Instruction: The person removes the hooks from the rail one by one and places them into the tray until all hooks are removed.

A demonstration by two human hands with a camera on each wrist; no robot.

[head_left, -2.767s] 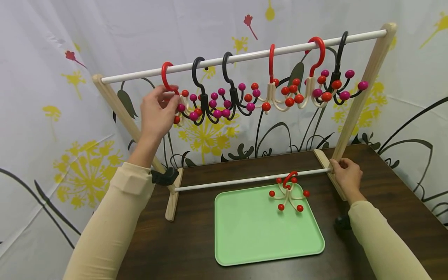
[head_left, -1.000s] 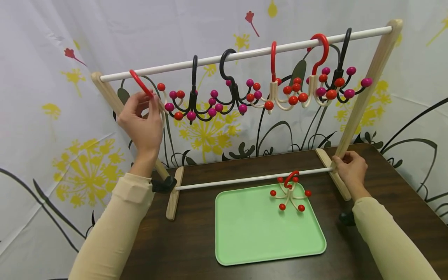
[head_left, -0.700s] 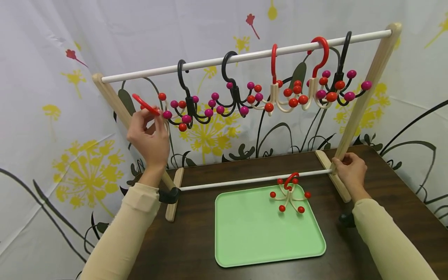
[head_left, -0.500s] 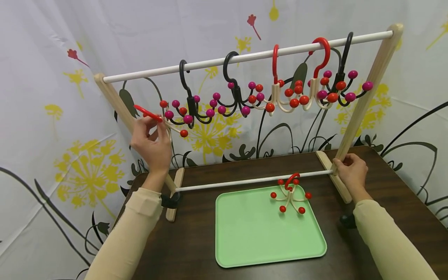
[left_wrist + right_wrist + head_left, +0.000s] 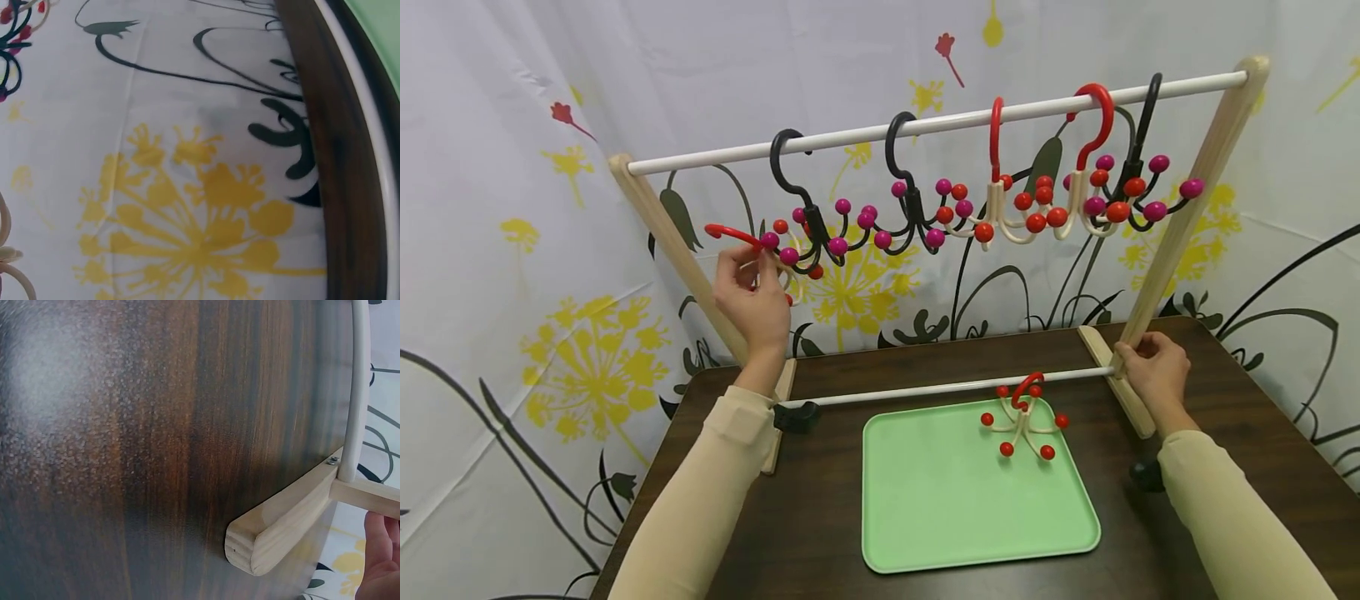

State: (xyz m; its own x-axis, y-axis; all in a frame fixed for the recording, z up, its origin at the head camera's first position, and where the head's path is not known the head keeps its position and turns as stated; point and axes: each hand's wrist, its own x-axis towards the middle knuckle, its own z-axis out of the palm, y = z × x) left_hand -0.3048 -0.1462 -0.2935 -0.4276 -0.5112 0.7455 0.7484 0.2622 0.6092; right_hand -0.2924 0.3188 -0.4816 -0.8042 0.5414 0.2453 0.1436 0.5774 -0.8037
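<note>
My left hand (image 5: 752, 300) pinches an octopus hanger by the base of its red hook (image 5: 735, 234). The hook lies nearly flat below the top rail (image 5: 715, 156), apart from it. The hanger's cream arms, tipped with red balls, are partly hidden behind my fingers and a black octopus hanger (image 5: 812, 223) with magenta balls, which hangs tilted just to the right. In the left wrist view, some cream arms (image 5: 9, 255) show at the left edge. My right hand (image 5: 1153, 375) grips the rack's right wooden post (image 5: 1180, 208) low down, near the lower bar.
Several more octopus hangers, black (image 5: 913, 204) and red-hooked cream (image 5: 995, 200), hang along the rail to the right. Below, a green tray (image 5: 955, 508) on the dark wooden table (image 5: 805, 533) bears another red-hooked cream hanger (image 5: 1022, 425). A patterned curtain (image 5: 587, 75) hangs behind.
My left hand took the red-hooked hanger off the rail's left part, lowered it and brought it rightward. The nearest black hanger slid left and tilted. My right hand stayed on the post.
</note>
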